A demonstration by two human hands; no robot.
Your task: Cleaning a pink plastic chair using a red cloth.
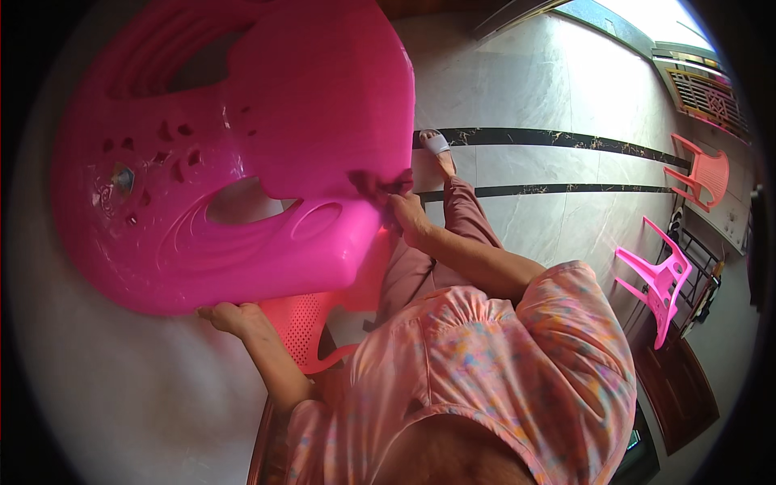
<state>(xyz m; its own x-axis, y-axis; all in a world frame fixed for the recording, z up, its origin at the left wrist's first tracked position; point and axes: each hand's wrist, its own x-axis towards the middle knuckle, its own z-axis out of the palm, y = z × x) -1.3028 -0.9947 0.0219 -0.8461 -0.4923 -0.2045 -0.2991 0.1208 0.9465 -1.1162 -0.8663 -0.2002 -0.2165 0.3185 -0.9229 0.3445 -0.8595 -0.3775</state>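
Note:
A large bright pink plastic armchair (321,109) fills the upper left, tilted, with its seat and cut-out backrest facing me. My left hand (229,317) grips the lower edge of its backrest; some of the fingers are hidden behind the plastic. A dark red cloth (379,183) is bunched in my right hand (410,217) and lies against the seat's edge near the armrest front. Beneath the pink chair, a coral plastic chair (297,333) with a perforated panel is partly covered.
On the right stand a small peach plastic chair (708,171) and another pink plastic chair (661,276). Dark bands cross the grey tiled floor (533,167). A brown wooden door (682,394) is at the lower right. My sandalled foot (435,144) is beside the seat.

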